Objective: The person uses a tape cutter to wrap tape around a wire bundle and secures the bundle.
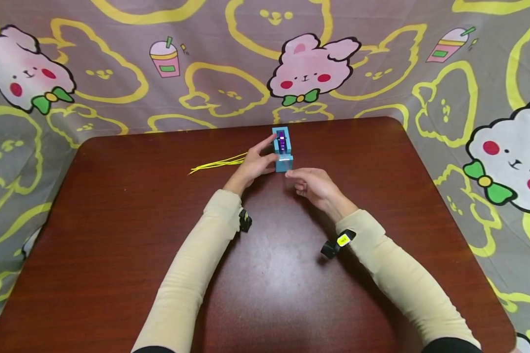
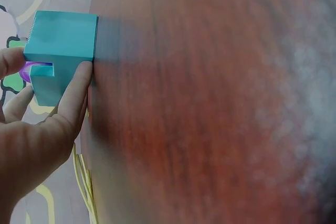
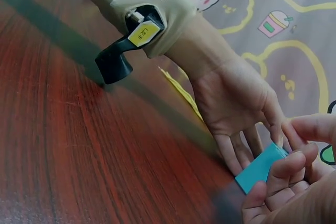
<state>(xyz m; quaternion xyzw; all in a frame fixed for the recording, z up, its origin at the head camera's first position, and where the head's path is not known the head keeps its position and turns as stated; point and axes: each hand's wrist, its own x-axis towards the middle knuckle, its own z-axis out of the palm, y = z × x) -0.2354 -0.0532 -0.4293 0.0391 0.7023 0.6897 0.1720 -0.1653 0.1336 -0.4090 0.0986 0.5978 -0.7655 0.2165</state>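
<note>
A light-blue tape dispenser [image 1: 284, 164] stands towards the far side of the table, with a purple-cored tape roll [image 1: 281, 142] in its slot. My left hand [image 1: 253, 165] grips it from the left; in the left wrist view, its fingers bear on the dispenser's side [image 2: 60, 35] and top. Just in front of the dispenser's near end, my right hand [image 1: 319, 187] brings thumb and forefinger together in a pinch, other fingers curled. What it pinches looks like the clear tape's end, though the strip barely shows. In the right wrist view, the right hand [image 3: 294, 187] partly covers the dispenser.
Thin yellow strands [image 1: 216, 164] lie on the table just left of my left hand. The dark red-brown wooden table [image 1: 115, 235] has rounded far corners. A cartoon-print cloth [image 1: 229, 44] hangs behind it and at both sides.
</note>
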